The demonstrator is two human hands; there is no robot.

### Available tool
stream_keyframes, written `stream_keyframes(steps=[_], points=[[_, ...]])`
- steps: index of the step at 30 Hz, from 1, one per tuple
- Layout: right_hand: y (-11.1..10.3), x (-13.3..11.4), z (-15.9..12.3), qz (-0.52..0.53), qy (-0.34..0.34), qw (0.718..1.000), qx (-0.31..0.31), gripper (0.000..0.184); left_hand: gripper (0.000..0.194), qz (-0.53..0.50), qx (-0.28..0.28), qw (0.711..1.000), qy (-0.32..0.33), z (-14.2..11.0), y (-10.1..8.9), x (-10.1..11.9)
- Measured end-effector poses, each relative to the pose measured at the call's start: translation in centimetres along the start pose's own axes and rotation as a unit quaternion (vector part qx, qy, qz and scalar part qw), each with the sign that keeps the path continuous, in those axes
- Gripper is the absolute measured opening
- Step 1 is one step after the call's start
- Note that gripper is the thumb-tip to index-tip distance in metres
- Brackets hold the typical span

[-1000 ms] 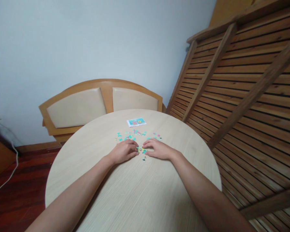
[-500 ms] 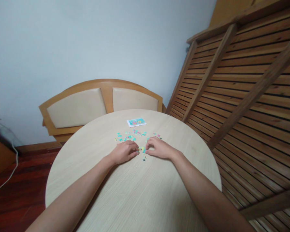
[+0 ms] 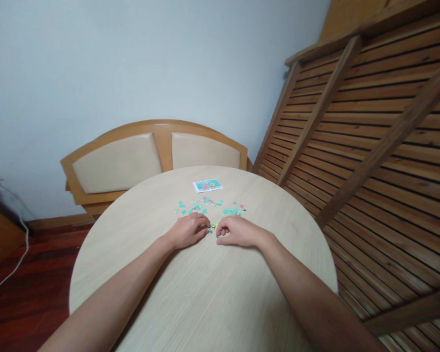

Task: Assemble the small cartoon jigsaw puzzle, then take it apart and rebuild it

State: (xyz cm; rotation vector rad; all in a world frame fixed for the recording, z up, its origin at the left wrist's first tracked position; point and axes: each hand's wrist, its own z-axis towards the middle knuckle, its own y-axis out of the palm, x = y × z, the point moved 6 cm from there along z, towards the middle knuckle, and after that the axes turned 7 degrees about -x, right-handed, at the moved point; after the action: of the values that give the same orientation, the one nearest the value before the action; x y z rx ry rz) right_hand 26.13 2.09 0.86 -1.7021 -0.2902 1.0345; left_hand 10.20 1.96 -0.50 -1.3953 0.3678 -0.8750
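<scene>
Both of my hands rest on a round light-wood table [image 3: 205, 293], fingertips almost meeting. My left hand [image 3: 187, 230] is curled, its fingertips pinching a small cluster of joined puzzle pieces [image 3: 212, 226]. Facing it, my right hand [image 3: 237, 231] is curled too, with its fingertips on the same cluster from the right. Just beyond the hands lie several loose turquoise and pink puzzle pieces [image 3: 205, 204] scattered on the tabletop. A small picture card [image 3: 207, 185] lies farther back.
A wooden bench with two beige padded backs [image 3: 154, 159] stands behind the table against a pale wall. A slatted wooden frame [image 3: 370, 137] leans along the right. At the far left are a dark red floor and a white cable [image 3: 11, 269].
My right hand has slid slightly toward me and left, now covering the small piece that lay below the cluster. The left hand has hardly moved.
</scene>
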Motion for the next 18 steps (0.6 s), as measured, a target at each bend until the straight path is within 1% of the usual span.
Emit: stream_keyframes(steps=[6,13,15,18], points=[[0.26,0.16,0.23,0.015,-0.011,1.000,0.005,0.024,0.019,-0.003,0.001,1.000,0.005,0.05,-0.03,0.12],[0.28,-0.02,0.24,0.011,-0.001,1.000,0.010,0.020,0.019,-0.008,0.001,1.000,0.010,0.02,-0.01,0.18],[0.29,0.08,0.36,-0.001,0.000,1.000,0.023,0.020,0.018,-0.009,0.003,1.000,0.011,0.01,0.01,0.18],[0.14,0.29,0.56,-0.034,-0.004,0.997,0.068,0.020,0.017,-0.009,0.003,1.000,0.010,-0.01,0.12,0.07]])
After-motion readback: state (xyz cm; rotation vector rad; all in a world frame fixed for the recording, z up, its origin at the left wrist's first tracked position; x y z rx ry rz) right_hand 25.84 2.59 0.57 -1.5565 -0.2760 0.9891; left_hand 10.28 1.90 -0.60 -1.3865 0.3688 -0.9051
